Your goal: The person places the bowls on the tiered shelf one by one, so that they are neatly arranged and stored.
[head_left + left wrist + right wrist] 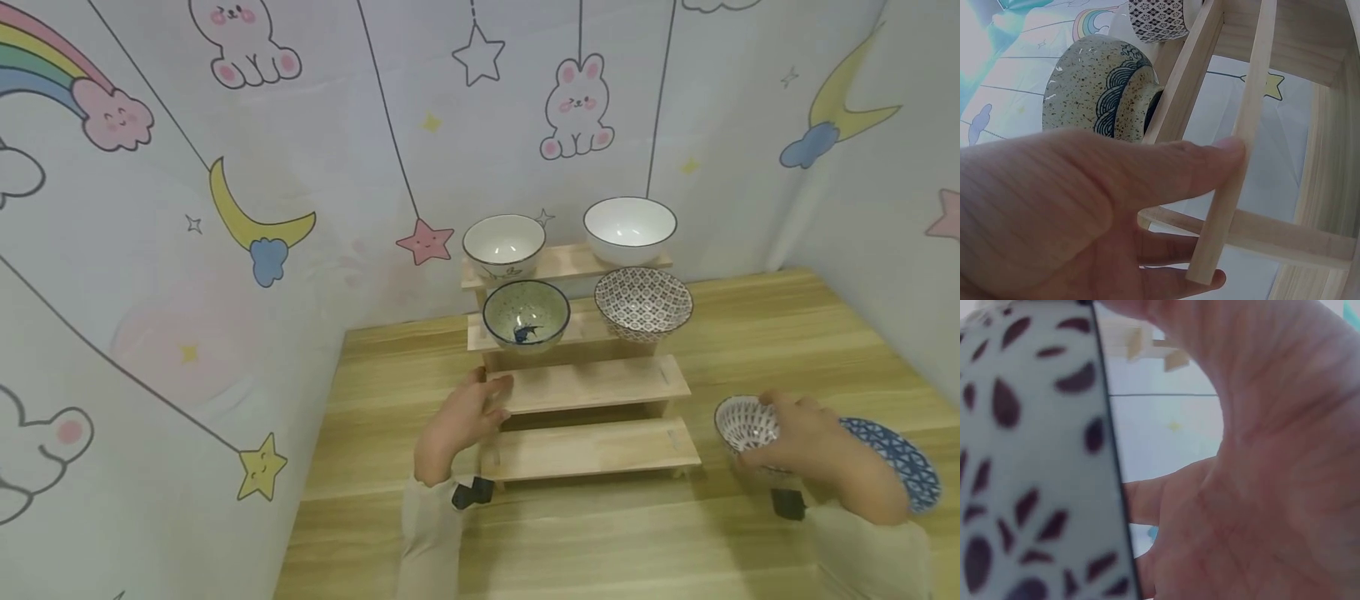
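My left hand (459, 423) grips the left end of a shelf board on a tiered wooden stand (592, 450); in the left wrist view the thumb lies on the board (1235, 181) and fingers curl beneath it. At the right, my right hand (813, 442) holds a small bowl (744, 425) with dark petal-like marks on white, thumb and fingers around its rim. The right wrist view shows the patterned bowl wall (1035, 450) up close. A speckled green bowl (527, 315) stands on the stand's second tier, just above my left hand.
Beside the speckled bowl is a brown-patterned bowl (643, 304). Two white bowls, one on the left (504, 242) and one on the right (630, 227), occupy the top tier. A blue-patterned oval dish (900, 458) lies right of my right hand. A cartoon-printed curtain (337, 125) encloses the table (375, 417).
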Demonstrator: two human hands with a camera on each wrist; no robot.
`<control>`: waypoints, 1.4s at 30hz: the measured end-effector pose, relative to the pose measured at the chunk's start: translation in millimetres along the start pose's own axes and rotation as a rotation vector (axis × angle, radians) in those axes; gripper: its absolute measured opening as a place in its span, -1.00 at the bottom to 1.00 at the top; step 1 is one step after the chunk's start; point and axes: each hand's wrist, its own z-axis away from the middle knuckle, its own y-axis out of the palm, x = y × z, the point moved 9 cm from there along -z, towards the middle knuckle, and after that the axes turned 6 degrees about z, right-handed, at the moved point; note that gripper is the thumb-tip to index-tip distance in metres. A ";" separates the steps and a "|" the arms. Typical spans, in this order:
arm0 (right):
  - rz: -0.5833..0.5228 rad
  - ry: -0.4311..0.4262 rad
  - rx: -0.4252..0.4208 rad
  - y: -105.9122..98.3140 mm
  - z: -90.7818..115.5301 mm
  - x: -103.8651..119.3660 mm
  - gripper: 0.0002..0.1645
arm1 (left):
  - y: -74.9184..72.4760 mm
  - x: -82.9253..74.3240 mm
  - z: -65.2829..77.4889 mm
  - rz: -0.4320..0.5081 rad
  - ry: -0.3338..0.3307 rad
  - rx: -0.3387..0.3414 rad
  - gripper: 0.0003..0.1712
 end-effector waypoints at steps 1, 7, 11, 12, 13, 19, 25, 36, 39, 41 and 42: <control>0.000 0.004 -0.002 -2.0 0.1 1.0 0.24 | -0.2 -0.3 -0.2 -0.005 0.004 -0.001 -0.41; 0.012 0.022 -0.010 -10.8 -1.0 3.0 0.19 | -1.0 -0.8 -0.6 -0.008 0.008 -0.002 -0.41; -0.003 0.036 -0.020 -14.8 -2.6 1.8 0.21 | -1.6 -1.6 0.6 0.001 0.007 0.000 -0.41; -0.009 0.037 -0.020 -15.0 -3.1 1.6 0.22 | -1.6 -1.7 0.9 0.001 0.006 0.002 -0.41; -0.012 0.041 -0.021 -16.1 -3.4 1.4 0.23 | -1.9 -2.1 1.4 0.003 0.004 0.002 -0.41; -0.025 0.050 -0.034 -21.0 -3.0 2.8 0.23 | -2.5 -1.9 1.6 0.011 -0.002 -0.008 -0.41; -0.056 0.053 -0.076 -23.9 0.8 6.8 0.24 | -1.0 1.2 1.9 0.031 -0.025 -0.007 -0.41; -0.055 0.003 -0.145 -32.8 9.3 28.4 0.29 | -1.9 1.8 0.2 -0.001 -0.018 -0.017 -0.42; -0.071 -0.011 -0.157 -34.8 12.9 36.2 0.31 | -2.3 2.0 0.9 0.003 -0.034 -0.004 -0.41; -0.088 -0.010 -0.149 -34.9 16.1 40.3 0.34 | -1.6 2.1 1.3 0.003 -0.038 0.003 -0.41; -0.090 -0.010 -0.147 -35.1 17.6 42.2 0.35 | -1.0 2.3 1.4 0.005 -0.040 0.006 -0.41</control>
